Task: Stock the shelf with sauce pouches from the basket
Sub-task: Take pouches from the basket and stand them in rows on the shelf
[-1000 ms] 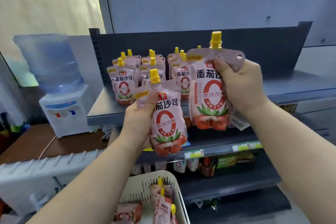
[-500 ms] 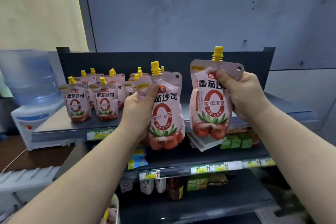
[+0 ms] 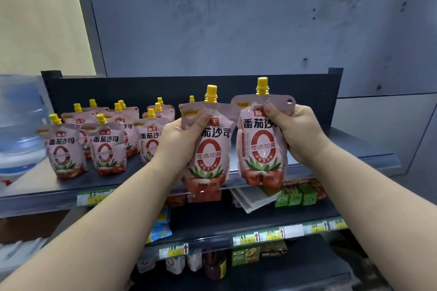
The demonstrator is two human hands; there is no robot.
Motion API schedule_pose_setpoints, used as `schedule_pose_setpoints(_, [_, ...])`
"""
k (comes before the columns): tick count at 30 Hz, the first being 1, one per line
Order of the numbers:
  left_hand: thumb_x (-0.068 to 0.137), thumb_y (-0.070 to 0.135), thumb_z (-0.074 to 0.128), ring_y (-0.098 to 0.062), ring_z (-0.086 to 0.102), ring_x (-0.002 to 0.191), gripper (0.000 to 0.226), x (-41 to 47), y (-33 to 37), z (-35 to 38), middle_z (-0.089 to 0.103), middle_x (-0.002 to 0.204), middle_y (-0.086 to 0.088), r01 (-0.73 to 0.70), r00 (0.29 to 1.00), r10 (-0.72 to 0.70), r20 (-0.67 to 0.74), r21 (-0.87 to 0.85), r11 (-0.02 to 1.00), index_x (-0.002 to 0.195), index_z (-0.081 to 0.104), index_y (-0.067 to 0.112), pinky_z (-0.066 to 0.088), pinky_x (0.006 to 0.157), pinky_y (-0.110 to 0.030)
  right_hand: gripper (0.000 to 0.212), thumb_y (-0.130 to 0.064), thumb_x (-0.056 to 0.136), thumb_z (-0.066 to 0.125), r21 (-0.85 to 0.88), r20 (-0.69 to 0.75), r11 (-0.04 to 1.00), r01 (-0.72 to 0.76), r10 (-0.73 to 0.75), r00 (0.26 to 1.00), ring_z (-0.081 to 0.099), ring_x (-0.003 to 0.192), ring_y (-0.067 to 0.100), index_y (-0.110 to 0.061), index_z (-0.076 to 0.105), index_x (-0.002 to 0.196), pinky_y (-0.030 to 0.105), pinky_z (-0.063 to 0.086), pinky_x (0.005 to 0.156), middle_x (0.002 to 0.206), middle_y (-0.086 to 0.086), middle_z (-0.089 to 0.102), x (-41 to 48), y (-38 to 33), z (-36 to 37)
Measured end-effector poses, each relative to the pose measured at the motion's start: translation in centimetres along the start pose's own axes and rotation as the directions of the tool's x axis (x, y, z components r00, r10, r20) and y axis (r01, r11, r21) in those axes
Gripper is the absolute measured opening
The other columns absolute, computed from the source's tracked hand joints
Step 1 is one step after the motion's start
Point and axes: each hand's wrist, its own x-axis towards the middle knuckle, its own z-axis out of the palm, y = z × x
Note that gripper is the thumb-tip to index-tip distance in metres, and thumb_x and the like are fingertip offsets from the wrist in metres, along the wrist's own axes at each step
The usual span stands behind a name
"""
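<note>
1. Holding two sauce pouches up in front of the top shelf (image 3: 354,149). The left hand (image 3: 179,146) grips the left pouch (image 3: 209,156) near its top, thumb across the front. The right hand (image 3: 300,134) grips the right pouch (image 3: 262,149) the same way, fingers curled round its side.
2. Both pouches are upright with yellow caps up and labels facing out. Their bottoms hang at the shelf's front lip, not set down. They're just beside each other; can't tell if they touch.
3. Standing pouches (image 3: 106,149) sit in rows on the shelf's left part.
4. Basket isn't in view.
5. Step, my read: pick is done, placement is in hand.
6. Next move calls for pushing both over the lip, seating the bases flat to the right of the group with labels out, then letting go.
7. Risk: the pouches are soft and may tip or knock the nearest standing one.
</note>
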Motion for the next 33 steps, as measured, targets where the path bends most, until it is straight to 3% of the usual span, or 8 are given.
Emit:
schedule_pose_setpoints(9, [0.084, 0.038, 0.063, -0.026, 0.073, 0.077, 0.028, 6.2, -5.0, 0.6, 0.076, 0.083, -0.009, 0.055, 0.995, -0.066, 0.075, 0.135, 0.989, 0.084, 0.069, 0.011, 0.058, 0.077, -0.047, 0.015, -0.017, 0.088, 0.06, -0.09, -0.034, 0.995, -0.048, 0.045, 0.998, 0.072, 0.069, 0.025, -0.008, 0.067, 0.079, 0.04, 0.057, 0.068, 0.073, 0.007, 0.075, 7.6, 5.6, -0.5])
schedule_pose_setpoints(13, [0.084, 0.034, 0.065, -0.022, 0.073, 0.073, 0.027, 11.2, -5.2, 1.0, 0.075, 0.08, -0.007, 0.028, 0.99, -0.064, 0.124, 0.275, 0.961, 0.084, 0.069, 0.007, 0.06, 0.073, -0.043, 0.015, -0.017, 0.089, 0.06, -0.093, -0.065, 0.995, -0.044, 0.038, 0.997, 0.072, 0.068, 0.025, -0.008, 0.067, 0.08, 0.038, 0.058, 0.065, 0.073, 0.006, 0.075, 11.5, 7.4, -0.7])
schedule_pose_setpoints(15, [0.085, 0.03, 0.066, -0.015, 0.072, 0.07, 0.025, 13.6, -4.8, 1.0, 0.074, 0.08, -0.003, -0.051, 0.986, -0.011, 0.164, 0.369, 0.928, 0.087, 0.068, 0.005, 0.059, 0.066, -0.031, 0.016, -0.018, 0.089, 0.06, -0.081, -0.065, 0.995, -0.055, 0.049, 0.997, 0.072, 0.068, 0.025, -0.007, 0.067, 0.082, 0.037, 0.059, 0.063, 0.073, 0.006, 0.075, 13.1, 8.4, -1.0])
schedule_pose_setpoints(18, [0.085, 0.023, 0.067, -0.005, 0.066, 0.075, 0.011, 16.8, -4.1, 0.2, 0.067, 0.083, 0.009, -0.184, 0.976, 0.075, 0.203, 0.597, 0.781, 0.092, 0.067, 0.014, 0.054, 0.059, -0.014, 0.016, -0.019, 0.09, 0.06, -0.063, -0.064, 0.994, -0.084, 0.08, 0.995, 0.072, 0.067, 0.024, -0.007, 0.067, 0.082, 0.037, 0.059, 0.063, 0.072, 0.005, 0.075, 15.3, 10.5, -1.1])
schedule_pose_setpoints(22, [0.086, 0.027, 0.065, -0.015, 0.06, 0.082, 0.014, 21.2, -3.5, -0.9, 0.064, 0.089, 0.003, -0.18, 0.981, 0.011, 0.194, 0.887, 0.426, 0.099, 0.064, 0.021, 0.049, 0.066, -0.029, 0.017, -0.023, 0.089, 0.06, -0.084, 0.0, 0.989, -0.121, 0.122, 0.993, 0.073, 0.07, 0.025, -0.01, 0.067, 0.081, 0.041, 0.057, 0.069, 0.074, 0.003, 0.075, 18.2, 12.8, -1.1])
schedule_pose_setpoints(26, [0.086, 0.016, 0.061, -0.023, 0.059, 0.084, 0.009, 24.8, -3.3, -2.2, 0.062, 0.091, -0.006, -0.154, 0.983, -0.073, 0.168, 0.973, 0.17, 0.093, 0.061, 0.01, 0.05, 0.07, -0.036, 0.017, -0.025, 0.088, 0.061, -0.051, 0.024, 0.992, -0.114, 0.115, 0.993, 0.073, 0.071, 0.027, -0.01, 0.067, 0.081, 0.042, 0.057, 0.069, 0.075, 0.006, 0.075, 20.0, 13.6, -1.4])
schedule_pose_setpoints(30, [0.085, 0.007, 0.057, -0.019, 0.052, 0.074, 0.018, 27.7, -4.4, -3.4, 0.057, 0.084, -0.006, -0.063, 0.991, -0.108, 0.076, 0.991, 0.122, 0.073, 0.049, 0.017, 0.036, 0.054, -0.026, 0.019, -0.024, 0.089, 0.059, -0.044, 0.086, 0.994, -0.096, 0.1, 0.991, 0.073, 0.072, 0.026, -0.007, 0.067, 0.086, 0.039, 0.059, 0.064, 0.079, 0.007, 0.075, 22.1, 14.2, -1.7])
schedule_pose_setpoints(33, [0.086, 0.007, 0.056, -0.019, 0.052, 0.077, 0.014, 28.7, -5.5, -3.2, 0.055, 0.085, -0.004, -0.034, 0.99, -0.133, 0.053, 0.99, 0.14, 0.079, 0.049, 0.017, 0.035, 0.056, -0.025, 0.017, -0.022, 0.089, 0.06, -0.005, 0.104, 0.995, -0.102, 0.102, 0.989, 0.073, 0.069, 0.024, -0.006, 0.067, 0.085, 0.036, 0.059, 0.061, 0.076, 0.006, 0.075, 22.9, 15.1, -1.9])
